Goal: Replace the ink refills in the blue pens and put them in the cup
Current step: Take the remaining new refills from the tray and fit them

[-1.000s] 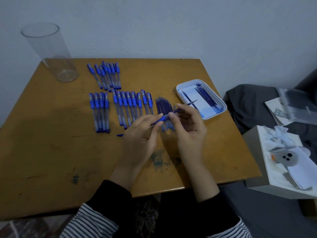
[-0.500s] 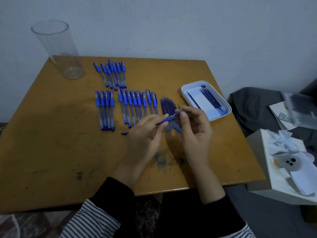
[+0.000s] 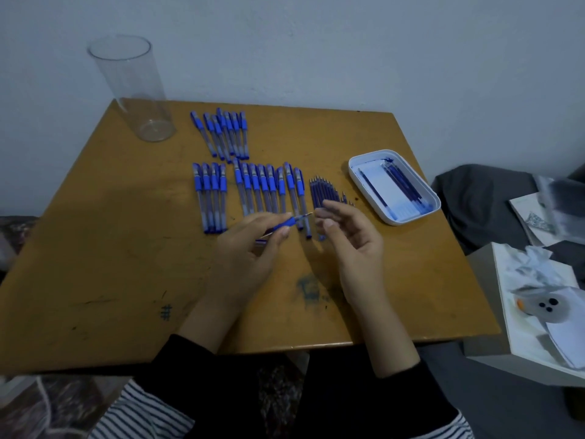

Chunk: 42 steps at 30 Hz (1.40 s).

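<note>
Right hand (image 3: 348,245) now off left hand's (image 3: 250,251) pen (image 3: 286,224), both well inside table (image 3: 110,264) edges

Home room indicated. Small scuffed wooden table (image 3: 95,280) set against plain painted wall (image 3: 348,42). Patterned rug (image 3: 47,407) seen on floor. Dark fabric (image 3: 474,191) heaped at right, paper-topped white box (image 3: 512,331) placed alongside.

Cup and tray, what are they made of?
The cup looks like clear plastic, or maybe glass, because you can see right through it and its rim shines. The tray looks like smooth white plastic, with rounded corners, a soft sheen and blue smudges inside.
</note>
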### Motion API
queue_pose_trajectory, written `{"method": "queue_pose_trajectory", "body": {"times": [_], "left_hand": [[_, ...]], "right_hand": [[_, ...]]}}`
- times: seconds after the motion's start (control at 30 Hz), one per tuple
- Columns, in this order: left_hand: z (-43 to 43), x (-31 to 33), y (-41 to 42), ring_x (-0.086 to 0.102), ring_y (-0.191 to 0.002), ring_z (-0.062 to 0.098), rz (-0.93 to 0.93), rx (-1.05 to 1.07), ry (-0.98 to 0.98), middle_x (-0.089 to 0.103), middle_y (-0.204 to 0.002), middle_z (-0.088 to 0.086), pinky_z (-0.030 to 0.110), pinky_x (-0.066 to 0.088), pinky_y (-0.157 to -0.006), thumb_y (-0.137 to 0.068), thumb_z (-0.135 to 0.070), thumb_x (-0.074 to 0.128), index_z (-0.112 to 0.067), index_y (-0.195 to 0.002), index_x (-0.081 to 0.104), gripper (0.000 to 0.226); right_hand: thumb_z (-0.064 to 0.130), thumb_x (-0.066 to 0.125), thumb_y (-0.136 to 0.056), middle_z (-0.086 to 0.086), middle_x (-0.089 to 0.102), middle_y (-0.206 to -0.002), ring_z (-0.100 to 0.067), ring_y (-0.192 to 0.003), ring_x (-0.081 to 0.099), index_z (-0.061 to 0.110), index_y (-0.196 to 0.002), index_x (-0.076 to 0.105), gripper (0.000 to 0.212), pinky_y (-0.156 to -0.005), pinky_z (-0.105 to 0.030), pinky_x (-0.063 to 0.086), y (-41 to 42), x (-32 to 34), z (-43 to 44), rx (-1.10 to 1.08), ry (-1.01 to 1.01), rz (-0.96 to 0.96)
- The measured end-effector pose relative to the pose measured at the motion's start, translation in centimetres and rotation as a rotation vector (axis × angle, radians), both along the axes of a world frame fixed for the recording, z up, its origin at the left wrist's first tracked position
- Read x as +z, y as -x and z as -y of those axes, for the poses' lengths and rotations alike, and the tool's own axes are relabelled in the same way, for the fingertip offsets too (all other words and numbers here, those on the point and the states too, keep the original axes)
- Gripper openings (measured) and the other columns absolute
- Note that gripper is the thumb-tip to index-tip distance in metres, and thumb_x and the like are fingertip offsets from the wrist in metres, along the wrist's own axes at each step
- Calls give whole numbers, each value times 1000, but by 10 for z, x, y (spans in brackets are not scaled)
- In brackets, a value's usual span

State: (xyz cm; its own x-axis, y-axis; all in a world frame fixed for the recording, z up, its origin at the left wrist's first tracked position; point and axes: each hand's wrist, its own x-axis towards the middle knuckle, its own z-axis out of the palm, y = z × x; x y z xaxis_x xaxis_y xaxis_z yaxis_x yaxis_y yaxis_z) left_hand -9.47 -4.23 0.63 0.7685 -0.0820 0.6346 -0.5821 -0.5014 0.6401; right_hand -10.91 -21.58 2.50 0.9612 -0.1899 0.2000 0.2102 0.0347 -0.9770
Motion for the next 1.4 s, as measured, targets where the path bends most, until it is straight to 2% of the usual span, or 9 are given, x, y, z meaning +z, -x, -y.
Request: {"method": "queue_pose_trajectory", "body": {"times": [0.1,0.23,0.4,0.7,0.8,0.97,1.1,1.23,1.4], "left_hand": [[-21,-1,4,66,-100,4,-27,7,4,71,-107,-2,12,50,-88,-93,-9,71,-7,-114,74,22],[-41,-2,7,65,-99,-2,-23,65,5,70,-103,-8,15,49,-89,-93,-10,72,-8,-110,75,17],[-54,-3,11,69,-99,10,-7,66,-26,73,-104,1,26,56,-88,-92,-8,73,-5,-111,75,19],[-59,-10,14,68,-100,4,-53,89,-17,73,-106,-6,29,57,-84,-94,-17,70,-12,-111,76,19],[-58,-7,16,66,-100,2,-73,83,-36,72,-106,-6,21,54,-87,-94,-15,71,-11,-112,76,19],[-59,-7,16,67,-99,2,-106,61,-54,73,-106,-6,18,53,-87,-92,-15,71,-13,-113,75,21],[-59,-8,15,68,-99,5,-105,71,-62,73,-107,-6,22,54,-86,-93,-16,72,-13,-113,75,20],[-59,-5,17,67,-99,2,-121,66,-66,72,-107,-8,17,52,-88,-91,-11,74,-12,-112,75,21],[-59,-2,18,64,-100,-1,-121,58,-84,72,-107,-8,9,47,-90,-90,-8,74,-11,-112,76,22]], "right_hand": [[2,61,-94,1,73,-108,-11,-104,68,11,-116,69,25,-92,-30,56,2,-4,-8,18,121,-104],[9,67,-91,6,71,-101,-2,-94,66,15,-112,71,23,-81,-16,53,5,-6,-18,93,318,-179],[14,72,-88,6,70,-92,-2,-86,64,18,-110,71,22,-76,-13,52,2,-4,-22,162,446,-237],[13,74,-86,8,70,-84,-4,-81,63,18,-98,76,13,-73,-11,51,-5,-6,-28,137,559,-225],[12,74,-86,7,70,-85,-3,-81,63,18,-97,76,12,-73,-12,50,-6,-4,-27,140,499,-205],[7,73,-86,5,70,-84,-1,-79,64,10,-97,73,11,-74,-15,51,-3,-4,-33,157,204,-203],[5,71,-88,-9,72,-97,-20,-94,68,9,-99,71,12,-83,-26,56,-4,-8,-43,114,20,-174],[4,69,-88,-11,72,-100,-27,-97,68,11,-100,70,13,-88,-33,57,-4,-10,-47,119,-53,-132],[-1,67,-89,-6,73,-99,-21,-93,68,11,-98,69,15,-84,-28,56,-4,-9,-47,147,-104,-93]]}}
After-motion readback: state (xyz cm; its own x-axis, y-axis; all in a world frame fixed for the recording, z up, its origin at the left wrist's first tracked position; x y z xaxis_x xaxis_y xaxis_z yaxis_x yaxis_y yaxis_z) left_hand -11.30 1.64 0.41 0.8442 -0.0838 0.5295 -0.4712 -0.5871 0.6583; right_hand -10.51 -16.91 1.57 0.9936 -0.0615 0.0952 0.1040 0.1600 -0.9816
